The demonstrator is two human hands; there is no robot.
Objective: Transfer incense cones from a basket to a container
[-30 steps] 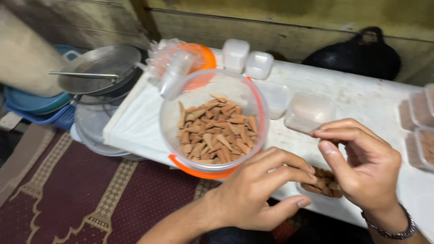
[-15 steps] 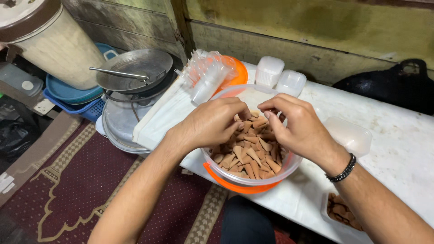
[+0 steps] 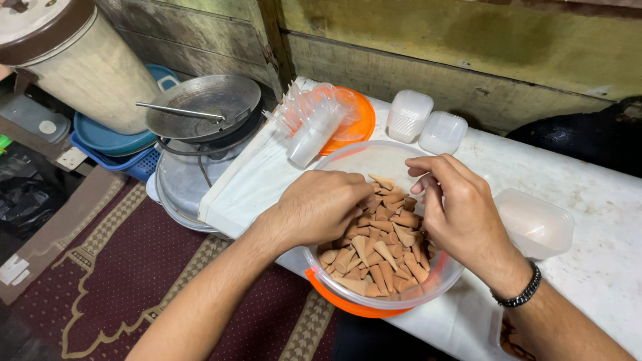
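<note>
Brown cones [image 3: 381, 251] fill a clear bowl [image 3: 374, 157] with an orange base. The tabletop [image 3: 602, 267] is white. The rug [image 3: 127, 281] is maroon with a tan pattern.

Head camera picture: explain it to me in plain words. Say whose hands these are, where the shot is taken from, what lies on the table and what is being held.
There is no machine here. The picture comes from a camera worn on a person's head, looking down at that person's own two bare hands.

Both hands reach into a clear plastic tub with an orange base, filled with small brown cones. The left hand is curled with its fingertips buried among the cones. The right hand, with a dark bracelet on its wrist, pinches at the cones; what exactly it grips is hidden.

The tub stands on a white table. Also on it: an empty clear container, two small lidded white boxes, and a stack of clear lids lying on an orange lid. Left of the table sit metal pans.
</note>
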